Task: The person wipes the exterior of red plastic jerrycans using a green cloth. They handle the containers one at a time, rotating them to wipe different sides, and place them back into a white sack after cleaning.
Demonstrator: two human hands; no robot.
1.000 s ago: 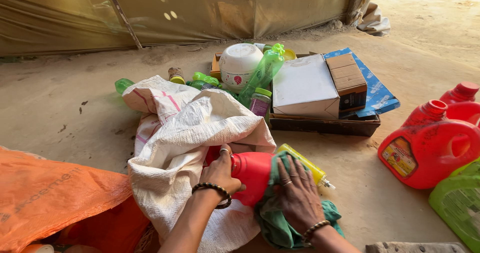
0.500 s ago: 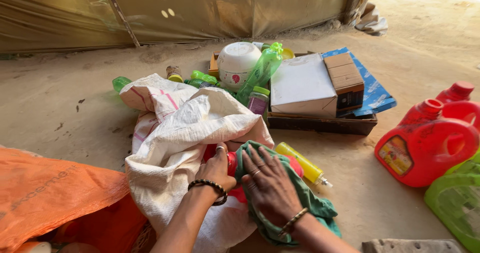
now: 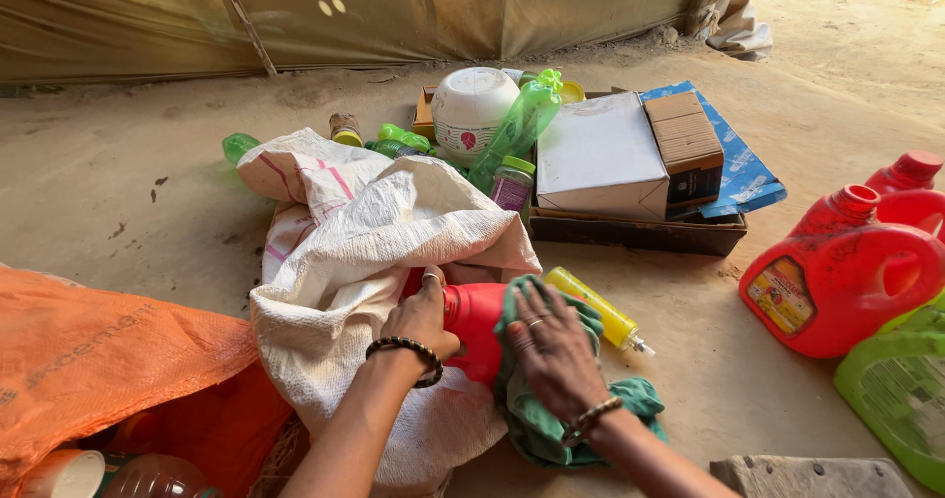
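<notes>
A person kneels over a sandy floor, both forearms reaching forward. The left hand [image 3: 423, 316], wearing a beaded bracelet, is curled closed around a red plastic jug [image 3: 472, 329] that lies half inside the mouth of a white woven sack [image 3: 345, 262]. The right hand [image 3: 553, 350] lies flat, fingers spread, pressing a green cloth [image 3: 551, 419] against the jug's side. A yellow tube [image 3: 596, 308] lies just beside the cloth. Behind the sack, a shallow tray [image 3: 640, 232] holds a white box [image 3: 600, 158], a white bowl [image 3: 474, 112] and green bottles. Two more red jugs [image 3: 847, 272] stand at the right, and an orange sack [image 3: 98, 360] lies at the left.
</notes>
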